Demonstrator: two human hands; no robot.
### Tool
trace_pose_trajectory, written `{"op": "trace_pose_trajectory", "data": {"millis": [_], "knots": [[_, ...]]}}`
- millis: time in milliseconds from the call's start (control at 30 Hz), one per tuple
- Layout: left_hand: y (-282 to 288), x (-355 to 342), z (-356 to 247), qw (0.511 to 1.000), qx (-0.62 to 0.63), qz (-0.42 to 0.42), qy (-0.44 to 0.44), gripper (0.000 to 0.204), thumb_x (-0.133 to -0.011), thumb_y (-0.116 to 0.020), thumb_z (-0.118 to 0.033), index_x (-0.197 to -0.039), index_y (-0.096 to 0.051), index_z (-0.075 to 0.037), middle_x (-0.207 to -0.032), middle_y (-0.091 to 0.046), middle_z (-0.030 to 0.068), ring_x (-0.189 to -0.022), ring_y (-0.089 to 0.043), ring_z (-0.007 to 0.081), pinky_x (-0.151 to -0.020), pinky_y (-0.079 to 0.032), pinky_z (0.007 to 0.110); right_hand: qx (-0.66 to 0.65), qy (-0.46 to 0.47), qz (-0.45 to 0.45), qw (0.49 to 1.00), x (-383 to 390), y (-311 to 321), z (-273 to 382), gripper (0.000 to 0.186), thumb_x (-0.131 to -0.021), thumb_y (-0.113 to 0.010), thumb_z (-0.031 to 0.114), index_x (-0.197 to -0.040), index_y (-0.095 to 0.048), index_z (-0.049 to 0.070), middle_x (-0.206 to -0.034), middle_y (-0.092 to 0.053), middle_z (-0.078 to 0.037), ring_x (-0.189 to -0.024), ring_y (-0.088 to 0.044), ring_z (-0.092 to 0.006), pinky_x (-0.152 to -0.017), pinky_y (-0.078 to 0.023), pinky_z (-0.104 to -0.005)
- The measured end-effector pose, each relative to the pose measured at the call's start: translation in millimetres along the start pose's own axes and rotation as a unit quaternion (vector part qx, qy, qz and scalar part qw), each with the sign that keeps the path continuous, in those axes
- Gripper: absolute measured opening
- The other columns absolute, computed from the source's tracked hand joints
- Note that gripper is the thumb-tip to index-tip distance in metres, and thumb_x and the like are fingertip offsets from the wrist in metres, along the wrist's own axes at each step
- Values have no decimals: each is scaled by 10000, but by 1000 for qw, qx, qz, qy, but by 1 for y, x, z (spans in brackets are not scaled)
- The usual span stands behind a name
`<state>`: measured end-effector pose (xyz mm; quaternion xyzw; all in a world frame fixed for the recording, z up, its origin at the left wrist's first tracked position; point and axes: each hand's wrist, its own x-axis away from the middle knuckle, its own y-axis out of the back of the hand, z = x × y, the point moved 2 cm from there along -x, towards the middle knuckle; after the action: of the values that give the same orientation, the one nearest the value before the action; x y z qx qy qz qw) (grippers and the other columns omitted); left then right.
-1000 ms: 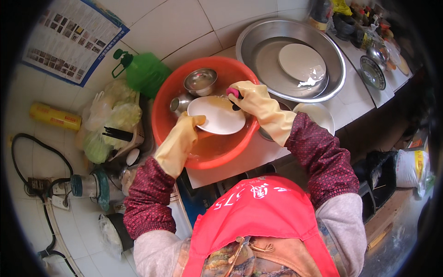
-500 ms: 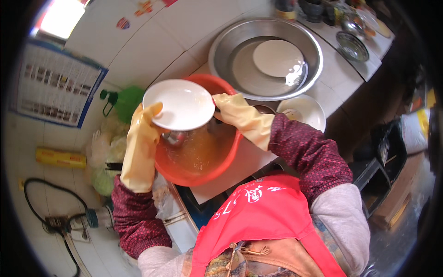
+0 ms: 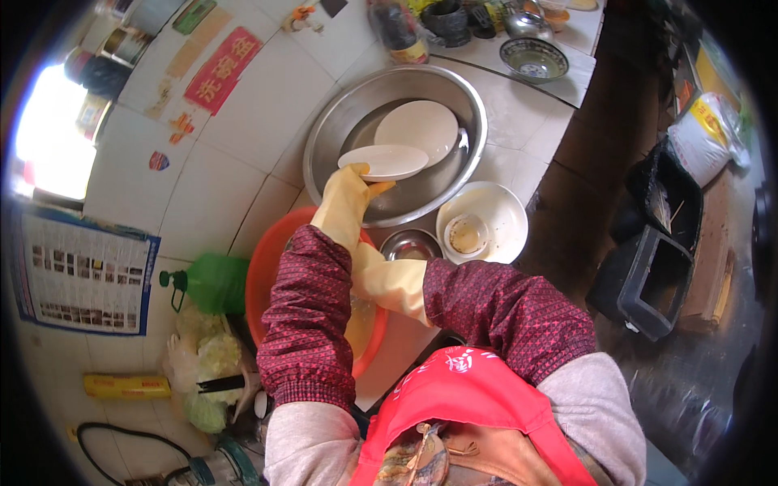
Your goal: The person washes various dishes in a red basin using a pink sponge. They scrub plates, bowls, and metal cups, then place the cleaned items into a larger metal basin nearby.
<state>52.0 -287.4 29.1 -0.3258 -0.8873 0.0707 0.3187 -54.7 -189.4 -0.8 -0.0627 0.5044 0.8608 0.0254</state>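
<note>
My left hand point(image 3: 352, 194) in a cream rubber glove grips a white oval plate point(image 3: 393, 159) over the wide steel basin point(image 3: 473, 105). Another white plate point(image 3: 421, 121) lies in that basin. My right hand point(image 3: 377, 279), also gloved, is lower, over the orange-red plastic basin point(image 3: 267, 267), which holds murky water; its fingers are hidden behind my left forearm. Beside the hands are a small steel bowl point(image 3: 412, 243) and a white bowl point(image 3: 510, 223) with a smaller stained dish point(image 3: 466, 235) inside.
A green jug point(image 3: 211, 283) and bagged vegetables point(image 3: 211, 356) stand at left by the tiled wall. A patterned bowl point(image 3: 535, 61), kettle point(image 3: 527, 20) and bottle point(image 3: 397, 32) sit at the back right. Black bins point(image 3: 648, 275) and a sack point(image 3: 701, 138) lie along the right.
The plate in my left hand has moved from the orange-red basin up and forward to over the steel basin. My right hand has left the plate and dropped lower. The view has swung.
</note>
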Motion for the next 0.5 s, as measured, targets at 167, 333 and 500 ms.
{"op": "trace_pose_trajectory", "data": {"millis": [167, 333, 500], "knots": [[1, -39, 21, 998, 36, -37, 34, 507, -1115, -602, -119, -1541, -481, 130, -1561, -551, 305, -1400, -592, 465, -1205, -551, 535, -101, 44, 49, 993, 65, 8, -8, 231, -1020, -631, 92, -1117, -841, 99, -1080, -815, -151, -1071, -792, -312, -847, -611, -361], [37, 0, -14, 968, -124, 130, -173, 292, -1130, -646, -135, -1284, -568, 101, -1209, -736, 321, -1139, -758, 390, -1104, -624, 459, -94, -169, 49, 980, -9, 2, 2, 257, -1023, -683, 254, -1170, -876, 172, -1142, -839, -149, -1123, -809, -292, -896, -623, -402], [96, 102, -54, 972, -88, -7, -220, 384, -1146, -689, -297, -1277, -615, 56, -1180, -773, 256, -1063, -800, 345, -943, -689, 442, -46, 2, -54, 997, -5, -9, -8, 210, -865, -783, 192, -1057, -861, 156, -1052, -835, -162, -999, -817, -383, -827, -633, -499]]}}
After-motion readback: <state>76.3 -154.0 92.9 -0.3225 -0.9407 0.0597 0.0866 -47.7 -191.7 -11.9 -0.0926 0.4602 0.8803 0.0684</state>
